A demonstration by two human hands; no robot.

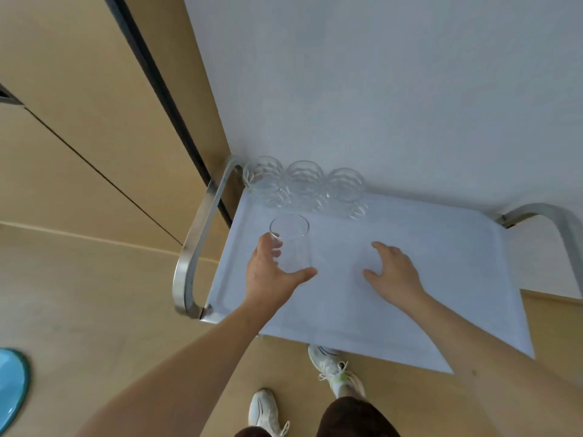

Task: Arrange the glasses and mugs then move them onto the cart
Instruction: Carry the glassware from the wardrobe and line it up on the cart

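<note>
The left hand reaches forward, fingers and thumb wrapped around a clear, upright tall glass over the cart's white top. The right hand is curled, though whether it grips anything I cannot tell. Three clear glass mugs line the far edge.

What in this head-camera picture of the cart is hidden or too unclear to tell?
- Right hand: whether it holds a second glass; any clear glass there blends into the white tray.
- Tall glass base: behind the left hand.
- Blue object: cut off by the left edge.
- Cart's lower part: under the tray.
</note>
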